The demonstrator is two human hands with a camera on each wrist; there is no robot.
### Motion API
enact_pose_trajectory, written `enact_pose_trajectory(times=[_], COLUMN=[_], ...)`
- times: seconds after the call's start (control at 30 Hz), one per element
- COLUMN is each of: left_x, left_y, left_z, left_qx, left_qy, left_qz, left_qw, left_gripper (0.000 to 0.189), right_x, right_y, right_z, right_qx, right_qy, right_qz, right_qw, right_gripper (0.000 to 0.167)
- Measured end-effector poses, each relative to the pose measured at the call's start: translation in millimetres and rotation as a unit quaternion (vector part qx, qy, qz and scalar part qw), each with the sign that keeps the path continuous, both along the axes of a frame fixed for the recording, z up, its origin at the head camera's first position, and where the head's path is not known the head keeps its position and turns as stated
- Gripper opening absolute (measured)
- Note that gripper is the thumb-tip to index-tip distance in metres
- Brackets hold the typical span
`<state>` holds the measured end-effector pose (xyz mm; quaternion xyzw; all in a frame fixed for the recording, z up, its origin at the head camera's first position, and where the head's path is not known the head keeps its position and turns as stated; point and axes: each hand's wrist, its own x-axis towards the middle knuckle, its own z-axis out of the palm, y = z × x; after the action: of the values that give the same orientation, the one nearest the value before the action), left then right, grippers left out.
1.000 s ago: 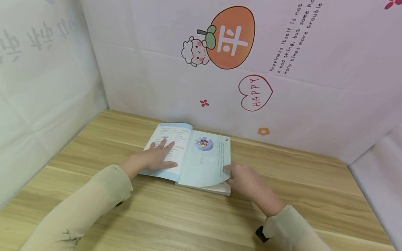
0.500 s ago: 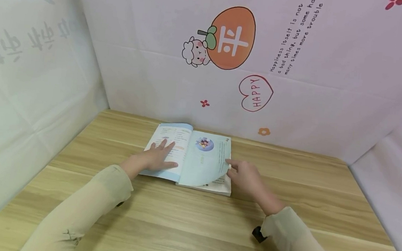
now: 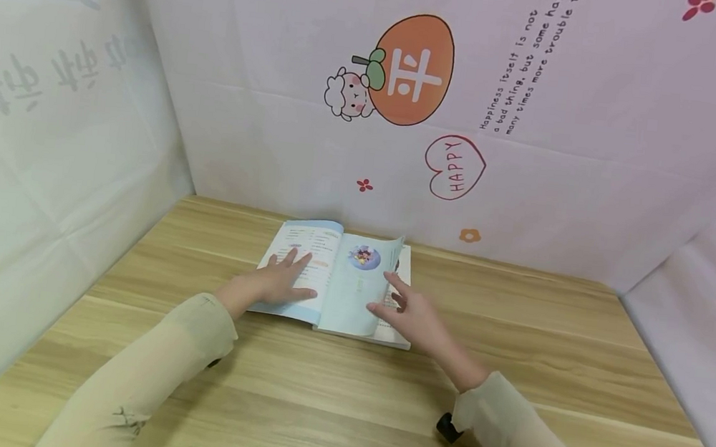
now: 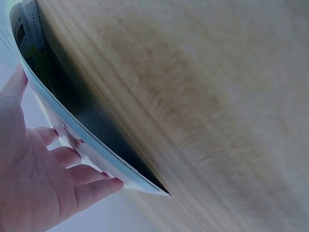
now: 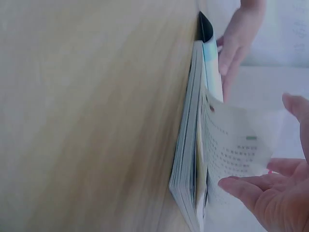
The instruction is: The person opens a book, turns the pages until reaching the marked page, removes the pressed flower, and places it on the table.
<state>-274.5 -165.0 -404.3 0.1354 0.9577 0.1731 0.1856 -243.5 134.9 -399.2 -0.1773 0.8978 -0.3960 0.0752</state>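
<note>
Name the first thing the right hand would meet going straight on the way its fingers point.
Most likely the raised page of the open book, just ahead of the right hand; whether they touch is hard to tell.

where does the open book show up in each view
Head: the open book is just below the centre.
Left wrist: the book runs as a curved edge from upper left to lower centre.
Right wrist: the book is right of centre, page block side-on.
Shared landmark: the left hand, on the book in all three.
</note>
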Motion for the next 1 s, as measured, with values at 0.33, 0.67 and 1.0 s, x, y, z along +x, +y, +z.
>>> enact_pose_trajectory(times=[0.33, 0.67, 1.0], left_x=[-0.3, 0.0, 0.7], left_y=[1.1, 0.6, 2.3], left_z=[0.2, -1.5, -3.2], left_qx=[-0.002, -0.008, 0.0], left_qy=[0.006, 0.02, 0.029], left_qz=[0.005, 0.003, -0.005], left_qw=[1.0, 0.9998, 0.9996], left_gripper=[0.089, 0.09, 0.09], right_x=[10.4, 17.6, 22.1], right_y=[-18, -33, -42], right_z=[-11.1, -8.7, -3.1], right_qx=[-0.014, -0.007, 0.112], right_qy=[0.048, 0.076, 0.195], right_qz=[0.072, 0.093, 0.144], right_qw=[0.9961, 0.9928, 0.9636], right_gripper=[0.098, 0.083, 0.057])
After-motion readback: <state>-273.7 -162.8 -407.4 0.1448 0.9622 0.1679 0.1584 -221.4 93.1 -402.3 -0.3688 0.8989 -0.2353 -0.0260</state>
